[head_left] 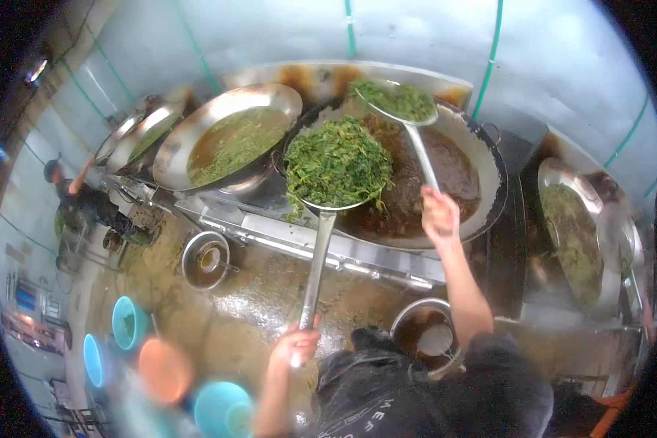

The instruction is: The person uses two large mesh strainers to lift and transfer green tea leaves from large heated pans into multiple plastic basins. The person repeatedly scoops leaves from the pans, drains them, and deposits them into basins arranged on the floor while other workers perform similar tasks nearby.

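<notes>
My left hand (pixel 295 344) is closed round the long metal handle of a strainer (pixel 318 266), its bowl heaped high with cooked green leaves (pixel 337 162). The heap is held over the left part of a large dark-rimmed wok (pixel 493 193) containing brown liquid. In my right hand (pixel 440 214), fingers wrapped round its handle, is a second long-handled strainer (pixel 422 157). That one is raised over the far side of the wok, also bearing chopped greens (pixel 407 102). The mesh or base of each strainer is hidden by the leaves.
A wide wok (pixel 288 106) of greens in liquid stands left, with more woks beyond. Another wok (pixel 602 277) is at right. Metal pots (pixel 190 252) sit on the wet floor, several plastic buckets (pixel 169 369) lower left. Another person (pixel 87 201) stands far left.
</notes>
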The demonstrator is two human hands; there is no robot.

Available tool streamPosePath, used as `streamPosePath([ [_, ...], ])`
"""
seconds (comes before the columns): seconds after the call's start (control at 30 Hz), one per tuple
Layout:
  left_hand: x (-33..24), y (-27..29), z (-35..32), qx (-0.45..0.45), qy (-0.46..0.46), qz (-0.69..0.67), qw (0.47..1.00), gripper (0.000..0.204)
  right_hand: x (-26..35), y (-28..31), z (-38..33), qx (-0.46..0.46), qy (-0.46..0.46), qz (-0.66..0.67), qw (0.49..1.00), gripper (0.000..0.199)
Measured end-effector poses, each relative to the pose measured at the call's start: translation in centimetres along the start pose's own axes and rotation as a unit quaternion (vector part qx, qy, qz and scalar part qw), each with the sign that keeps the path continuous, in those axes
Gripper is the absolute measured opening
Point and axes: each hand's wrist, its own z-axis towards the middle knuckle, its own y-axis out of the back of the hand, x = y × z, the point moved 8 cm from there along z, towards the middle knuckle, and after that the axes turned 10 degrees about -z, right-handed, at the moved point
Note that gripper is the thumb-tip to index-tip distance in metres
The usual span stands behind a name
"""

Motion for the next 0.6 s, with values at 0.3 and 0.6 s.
streamPosePath([
  [0.3,-1.0,3.0,3.1,0.129,0.023,0.026,0.991,0.032,-2.1,-0.5,-3.4,-0.025,-0.005,-0.058,0.998,0.018],
  [0.6,-2.9,0.9,0.7,0.135,0.05,-0.001,0.99,0.032,-6.3,-4.7,-5.8,-0.081,0.025,-0.149,0.985,0.016],
])
